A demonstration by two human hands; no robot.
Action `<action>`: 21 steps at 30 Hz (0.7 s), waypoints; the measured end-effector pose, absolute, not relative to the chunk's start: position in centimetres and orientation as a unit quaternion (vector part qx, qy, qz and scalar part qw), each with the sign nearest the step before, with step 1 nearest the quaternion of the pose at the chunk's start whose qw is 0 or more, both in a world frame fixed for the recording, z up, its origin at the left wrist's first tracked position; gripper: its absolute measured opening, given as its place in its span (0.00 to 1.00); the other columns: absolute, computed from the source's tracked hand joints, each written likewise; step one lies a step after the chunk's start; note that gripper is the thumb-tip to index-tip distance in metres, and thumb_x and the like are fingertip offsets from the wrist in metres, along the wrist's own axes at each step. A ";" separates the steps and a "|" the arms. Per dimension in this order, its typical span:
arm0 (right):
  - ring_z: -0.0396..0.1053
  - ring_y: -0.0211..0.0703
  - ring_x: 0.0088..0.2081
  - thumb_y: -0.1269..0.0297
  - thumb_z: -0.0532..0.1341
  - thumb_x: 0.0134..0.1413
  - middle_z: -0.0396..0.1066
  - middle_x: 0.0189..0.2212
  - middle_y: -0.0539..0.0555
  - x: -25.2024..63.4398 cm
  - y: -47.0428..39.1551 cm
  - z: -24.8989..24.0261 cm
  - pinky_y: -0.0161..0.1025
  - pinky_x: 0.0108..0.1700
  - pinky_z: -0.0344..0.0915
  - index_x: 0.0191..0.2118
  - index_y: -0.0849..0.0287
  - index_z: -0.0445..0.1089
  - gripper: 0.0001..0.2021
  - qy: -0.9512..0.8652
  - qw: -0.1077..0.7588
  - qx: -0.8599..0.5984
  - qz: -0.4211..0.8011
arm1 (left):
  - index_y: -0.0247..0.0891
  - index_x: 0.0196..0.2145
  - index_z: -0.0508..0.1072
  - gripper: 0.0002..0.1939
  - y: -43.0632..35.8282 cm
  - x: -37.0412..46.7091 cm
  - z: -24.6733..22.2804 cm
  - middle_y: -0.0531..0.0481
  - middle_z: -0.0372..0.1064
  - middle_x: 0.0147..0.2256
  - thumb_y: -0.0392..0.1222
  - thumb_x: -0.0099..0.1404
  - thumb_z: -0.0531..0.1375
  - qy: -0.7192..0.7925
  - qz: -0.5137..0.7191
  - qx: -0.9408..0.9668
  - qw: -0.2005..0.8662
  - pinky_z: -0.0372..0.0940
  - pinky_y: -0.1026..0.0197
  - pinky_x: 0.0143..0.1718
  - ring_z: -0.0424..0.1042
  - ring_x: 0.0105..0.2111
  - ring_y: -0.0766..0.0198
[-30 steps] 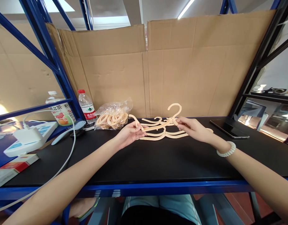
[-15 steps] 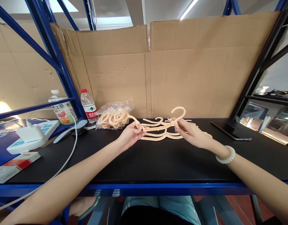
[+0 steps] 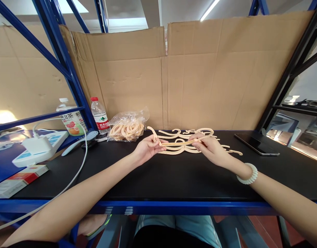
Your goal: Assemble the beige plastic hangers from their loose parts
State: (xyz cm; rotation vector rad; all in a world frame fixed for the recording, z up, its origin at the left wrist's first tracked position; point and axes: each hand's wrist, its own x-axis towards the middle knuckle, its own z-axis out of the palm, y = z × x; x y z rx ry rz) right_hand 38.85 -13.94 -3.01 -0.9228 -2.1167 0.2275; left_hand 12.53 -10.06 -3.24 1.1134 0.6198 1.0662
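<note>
A beige plastic clothes hanger is held between my two hands, just over the table. My left hand pinches its left end, where a curved piece sticks up. My right hand grips it around the middle, by the curved hook, and the fingers hide part of it. Several more beige hanger pieces lie flat on the black tabletop under and behind my hands. To the left, a clear plastic bag holds similar beige curved pieces.
A water bottle, another bottle, a brush-like handled item, a power strip, a white cable and a small box are on the left. A phone lies right. Cardboard stands behind.
The held hanger has turned: its hook stood upright above my right hand and now lies tipped over to the right. My right hand has rotated slightly with it. My left hand keeps its pinch.
</note>
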 end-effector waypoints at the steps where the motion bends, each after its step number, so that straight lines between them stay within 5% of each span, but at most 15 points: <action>1: 0.69 0.46 0.39 0.57 0.48 0.65 0.71 0.43 0.58 38.8 -14.0 -3.0 0.41 0.39 0.63 0.26 0.58 0.61 0.18 -0.838 0.398 -0.363 0.088 | 0.32 0.25 0.67 0.07 -10.1 12.5 -3.2 0.41 0.74 0.33 0.24 0.58 0.58 0.274 0.474 0.498 0.673 0.70 0.61 0.34 0.75 0.27 0.62; 21: 0.69 0.49 0.41 0.57 0.48 0.65 0.72 0.38 0.58 38.7 -14.5 -2.8 0.45 0.43 0.65 0.26 0.57 0.64 0.18 -0.847 0.399 -0.341 0.083 | 0.33 0.25 0.64 0.10 -9.9 12.5 -3.5 0.45 0.72 0.29 0.28 0.53 0.64 0.254 0.405 0.534 0.697 0.66 0.63 0.28 0.71 0.23 0.66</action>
